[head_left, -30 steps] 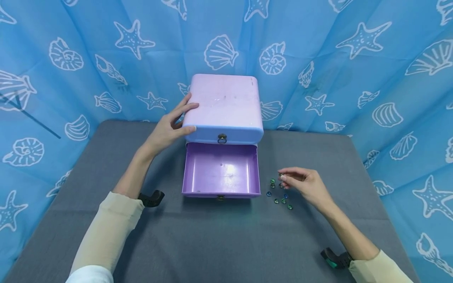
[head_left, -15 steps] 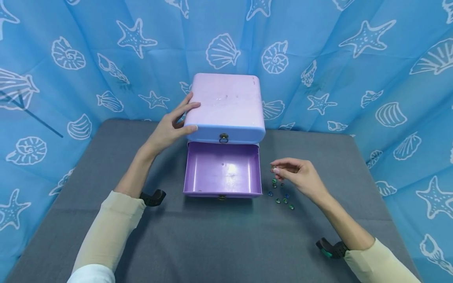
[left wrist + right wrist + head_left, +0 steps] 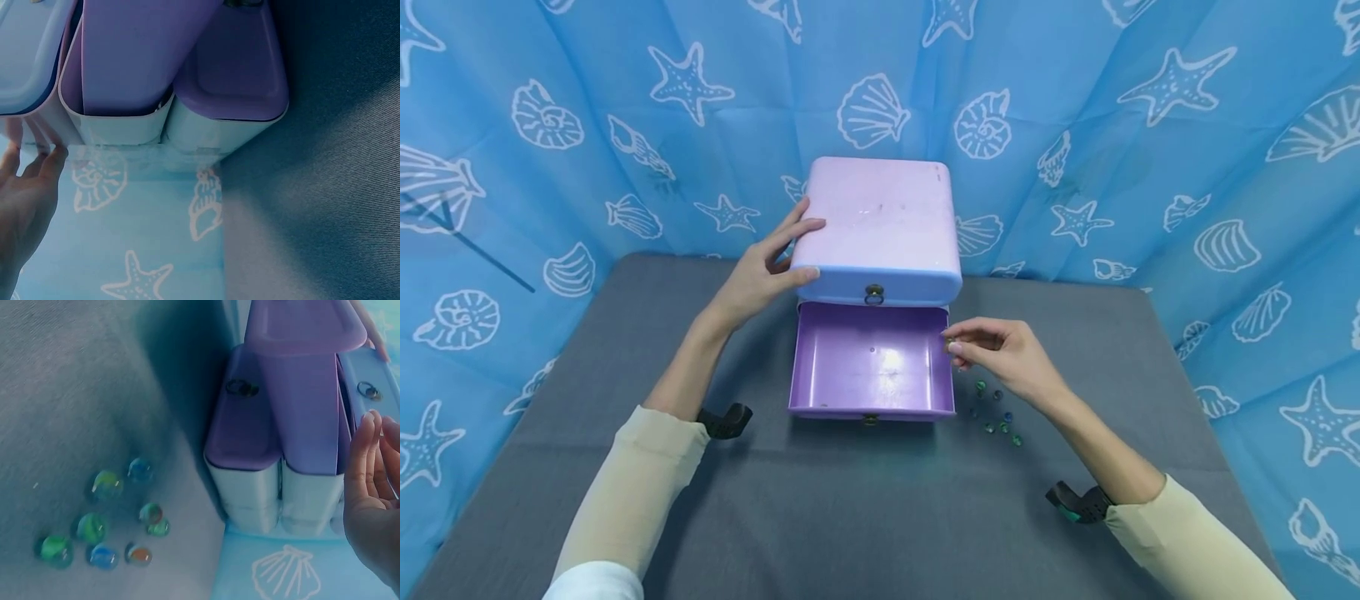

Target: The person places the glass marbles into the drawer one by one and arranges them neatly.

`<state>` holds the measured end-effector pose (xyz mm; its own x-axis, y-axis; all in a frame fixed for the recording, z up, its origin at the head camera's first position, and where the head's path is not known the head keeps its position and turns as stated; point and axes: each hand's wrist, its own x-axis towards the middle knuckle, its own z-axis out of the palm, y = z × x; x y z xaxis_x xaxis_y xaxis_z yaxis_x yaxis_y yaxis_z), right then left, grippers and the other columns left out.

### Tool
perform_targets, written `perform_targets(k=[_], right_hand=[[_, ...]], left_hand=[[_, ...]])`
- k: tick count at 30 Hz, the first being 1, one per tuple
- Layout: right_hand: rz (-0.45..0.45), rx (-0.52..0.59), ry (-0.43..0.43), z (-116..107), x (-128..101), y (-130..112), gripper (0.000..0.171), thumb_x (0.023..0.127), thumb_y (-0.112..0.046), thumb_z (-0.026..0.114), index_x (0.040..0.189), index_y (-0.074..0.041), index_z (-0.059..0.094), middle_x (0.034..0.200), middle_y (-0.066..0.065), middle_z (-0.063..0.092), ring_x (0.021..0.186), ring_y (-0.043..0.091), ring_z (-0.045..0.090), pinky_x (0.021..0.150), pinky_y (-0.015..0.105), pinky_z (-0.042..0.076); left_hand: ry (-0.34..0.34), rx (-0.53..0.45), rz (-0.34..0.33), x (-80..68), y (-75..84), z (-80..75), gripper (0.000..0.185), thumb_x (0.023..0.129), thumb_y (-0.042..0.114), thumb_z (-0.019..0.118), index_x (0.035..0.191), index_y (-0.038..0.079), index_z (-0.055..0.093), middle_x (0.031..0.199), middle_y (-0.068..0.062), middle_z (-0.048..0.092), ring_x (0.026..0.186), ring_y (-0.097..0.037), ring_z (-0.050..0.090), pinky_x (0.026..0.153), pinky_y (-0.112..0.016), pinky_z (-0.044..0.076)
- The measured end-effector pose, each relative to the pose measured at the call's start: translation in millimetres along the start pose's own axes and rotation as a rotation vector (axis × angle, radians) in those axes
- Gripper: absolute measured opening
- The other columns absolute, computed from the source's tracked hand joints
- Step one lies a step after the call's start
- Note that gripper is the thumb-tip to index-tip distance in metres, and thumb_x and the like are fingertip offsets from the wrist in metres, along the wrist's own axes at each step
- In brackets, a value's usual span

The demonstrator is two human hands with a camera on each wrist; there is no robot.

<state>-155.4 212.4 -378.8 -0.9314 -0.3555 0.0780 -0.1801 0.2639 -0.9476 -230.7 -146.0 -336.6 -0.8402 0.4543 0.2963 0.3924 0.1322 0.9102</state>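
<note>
While the left hand (image 3: 758,275) rests on the near left corner of the lilac box (image 3: 877,225), thumb against the front edge and fingers laid fairly straight over the top, the right hand (image 3: 1000,354) hangs at the right rim of the open drawer (image 3: 871,360). Thumb and forefinger of the right hand are pinched together on something small; it looks like a marble (image 3: 949,342), though too little of it shows to be sure. Other fingers loosely curled. Drawer is pulled out toward the near side from beneath the box top, purple inside, with a small ring pull (image 3: 869,419) on its near face; a second ring pull (image 3: 873,293) sits on the front above it. Loose marbles (image 3: 997,414), green and blue, lie in a small cluster on the grey table (image 3: 850,517), just right of the drawer's near right corner and just near of the right hand. Right wrist view shows about eight of them (image 3: 103,519) close together, some touching. Blue cloth (image 3: 1150,125) printed with white shells and starfish hangs behind and to both sides of the table. Pale sleeves on both forearms.
</note>
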Motion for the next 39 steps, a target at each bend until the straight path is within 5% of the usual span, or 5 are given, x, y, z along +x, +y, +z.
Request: perform_targets(k=[6,11,30,39], right_hand=[[-0.016,0.056,-0.036,11,10,-1,0.025,0.094,-0.005,0.067,0.115,0.009,0.067,0.100,0.018,0.072,0.081,0.023,0.071,0.072,0.037,0.059],[-0.002,0.082,-0.051,18,14,-2,0.026,0.094,-0.004,0.067,0.116,0.010,0.066,0.099,0.016,0.072,0.083,0.034,0.070,0.073,0.040,0.059],[0.039,0.051,-0.071,53,41,-17,0.025,0.093,-0.006,0.069,0.115,0.006,0.069,0.098,0.027,0.070,0.084,0.041,0.069,0.073,0.035,0.059],[0.106,0.046,-0.071,65,55,-20,0.023,0.093,-0.007,0.069,0.113,0.003,0.071,0.091,0.018,0.073,0.081,0.033,0.072,0.078,0.047,0.058]], left_hand=[[0.000,0.002,-0.001,0.9,1.8,1.4,0.060,0.093,0.010,0.068,0.148,0.002,0.044,0.167,-0.001,0.011,0.152,-0.018,0.011,0.115,-0.062,0.018],[-0.007,-0.003,0.001,3.3,1.8,5.1,0.059,0.093,0.007,0.066,0.148,0.003,0.045,0.167,-0.001,0.011,0.152,-0.017,0.011,0.115,-0.061,0.019],[0.002,0.010,-0.002,1.9,2.1,5.5,0.059,0.093,0.009,0.067,0.148,0.003,0.045,0.167,-0.001,0.012,0.152,-0.021,0.012,0.115,-0.062,0.019],[0.009,0.006,0.001,0.3,1.6,1.4,0.061,0.093,0.013,0.068,0.148,0.003,0.044,0.167,0.000,0.012,0.152,-0.019,0.012,0.115,-0.061,0.019]])
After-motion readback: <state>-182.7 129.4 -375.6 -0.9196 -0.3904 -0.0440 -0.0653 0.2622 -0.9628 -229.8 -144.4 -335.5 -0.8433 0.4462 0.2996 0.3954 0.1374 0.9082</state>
